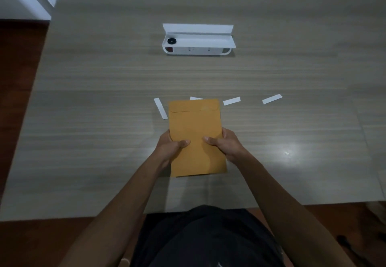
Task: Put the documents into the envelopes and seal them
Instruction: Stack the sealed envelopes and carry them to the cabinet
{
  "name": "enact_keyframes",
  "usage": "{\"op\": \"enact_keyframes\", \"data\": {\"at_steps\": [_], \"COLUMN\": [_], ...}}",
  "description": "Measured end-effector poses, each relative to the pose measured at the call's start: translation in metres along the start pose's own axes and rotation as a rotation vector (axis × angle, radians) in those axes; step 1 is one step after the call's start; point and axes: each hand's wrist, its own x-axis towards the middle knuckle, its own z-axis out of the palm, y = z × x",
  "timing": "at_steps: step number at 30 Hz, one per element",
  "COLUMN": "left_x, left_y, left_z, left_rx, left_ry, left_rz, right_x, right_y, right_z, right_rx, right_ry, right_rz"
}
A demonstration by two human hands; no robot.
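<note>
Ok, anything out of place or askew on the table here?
Four white paper strips lie scattered at odd angles beyond the envelope both hands hold; one is partly hidden behind it. Nothing looks spilled or damaged.

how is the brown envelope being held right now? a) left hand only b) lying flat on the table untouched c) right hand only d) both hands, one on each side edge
d: the left hand and the right hand each grip a side edge of the brown envelope, thumbs on its face, its flap folded down at the far end.
</note>
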Motion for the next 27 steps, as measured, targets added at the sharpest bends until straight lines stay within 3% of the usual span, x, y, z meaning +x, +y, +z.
{"op": "enact_keyframes", "data": {"at_steps": [8,16,27], "left_x": [-0.008,-0.048,-0.165], "left_y": [0.0,0.004,-0.041], "left_z": [-0.048,-0.09,-0.163], "left_rx": [-0.066,-0.118,-0.34], "left_ry": [0.104,0.284,0.717], "left_rz": [0.025,0.088,0.199], "right_x": [-0.004,-0.003,-0.051], "right_y": [-0.012,-0.028,-0.032], "right_z": [0.052,0.103,0.228], "right_rx": [-0.088,-0.258,-0.488], "right_ry": [0.022,-0.117,-0.552], "right_rz": [-0.09,-0.156,-0.263]}}
